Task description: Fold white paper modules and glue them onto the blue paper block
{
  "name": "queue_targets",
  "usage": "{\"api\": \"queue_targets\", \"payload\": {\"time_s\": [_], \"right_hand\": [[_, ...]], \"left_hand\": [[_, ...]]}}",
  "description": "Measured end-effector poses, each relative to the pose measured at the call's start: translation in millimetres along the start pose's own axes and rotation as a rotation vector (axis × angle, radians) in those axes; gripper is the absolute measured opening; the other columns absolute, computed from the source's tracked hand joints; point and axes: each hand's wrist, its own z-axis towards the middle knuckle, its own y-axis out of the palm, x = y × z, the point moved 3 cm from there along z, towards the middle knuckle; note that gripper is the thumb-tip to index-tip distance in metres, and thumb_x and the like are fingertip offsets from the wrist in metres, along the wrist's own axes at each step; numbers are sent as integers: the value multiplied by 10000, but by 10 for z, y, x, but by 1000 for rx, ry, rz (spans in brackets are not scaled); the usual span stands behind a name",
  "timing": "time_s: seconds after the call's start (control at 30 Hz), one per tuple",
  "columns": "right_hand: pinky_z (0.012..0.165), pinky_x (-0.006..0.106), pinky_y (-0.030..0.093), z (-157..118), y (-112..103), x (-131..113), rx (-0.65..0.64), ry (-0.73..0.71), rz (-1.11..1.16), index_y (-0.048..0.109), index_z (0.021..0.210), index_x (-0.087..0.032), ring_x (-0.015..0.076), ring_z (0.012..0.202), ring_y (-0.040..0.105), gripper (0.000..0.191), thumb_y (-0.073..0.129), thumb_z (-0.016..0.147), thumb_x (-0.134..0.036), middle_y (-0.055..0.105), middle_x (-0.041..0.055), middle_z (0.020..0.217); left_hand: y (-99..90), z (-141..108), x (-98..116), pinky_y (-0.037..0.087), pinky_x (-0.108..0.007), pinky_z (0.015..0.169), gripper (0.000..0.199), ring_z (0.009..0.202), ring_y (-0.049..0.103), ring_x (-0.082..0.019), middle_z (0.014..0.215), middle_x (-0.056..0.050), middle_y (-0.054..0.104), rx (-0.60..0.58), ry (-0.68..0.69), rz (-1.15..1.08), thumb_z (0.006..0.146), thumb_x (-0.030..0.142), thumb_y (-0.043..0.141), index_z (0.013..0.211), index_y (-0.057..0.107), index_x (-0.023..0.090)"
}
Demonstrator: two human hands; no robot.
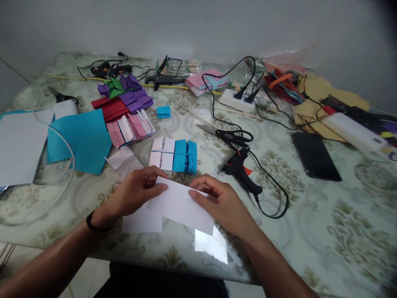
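A white sheet of paper (182,205) is held between both hands above the near part of the table. My left hand (136,191) pinches its upper left corner between thumb and fingers. At the upper right edge, my right hand (218,200) grips the same sheet, thumb on top. Another white piece (141,221) lies flat under the left side. Just beyond the hands sit folded white paper pieces (161,154) beside folded blue ones (185,156). A creased white scrap (124,160) rests near my left hand.
Black scissors (234,134) and a glue gun (242,169) with its cord lie right of centre. A phone (315,156) is farther right. Blue sheets (79,140) and folded pink pieces (132,128) are at left. A power strip (237,100) stands behind.
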Motion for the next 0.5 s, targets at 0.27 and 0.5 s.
{"api": "queue_targets", "payload": {"time_s": [0.27,0.5], "right_hand": [[638,264,488,0,23,35,-22,3,39,735,1076,-243,177,766,709,174,707,911,-293,789,3,841],[546,239,415,-3,-110,42,85,42,60,795,1050,-239,143,646,599,230,756,885,-394,741,23,840]], "left_hand": [[52,-30,-97,276,-167,400,384,472,436,-76,650,65,551,-93,-30,-3,949,275,690,1329,641,258],[-13,-24,-102,495,-198,566,212,763,680,-153,1018,-53,777,25,33,-105,907,311,766,1094,787,213]]}}
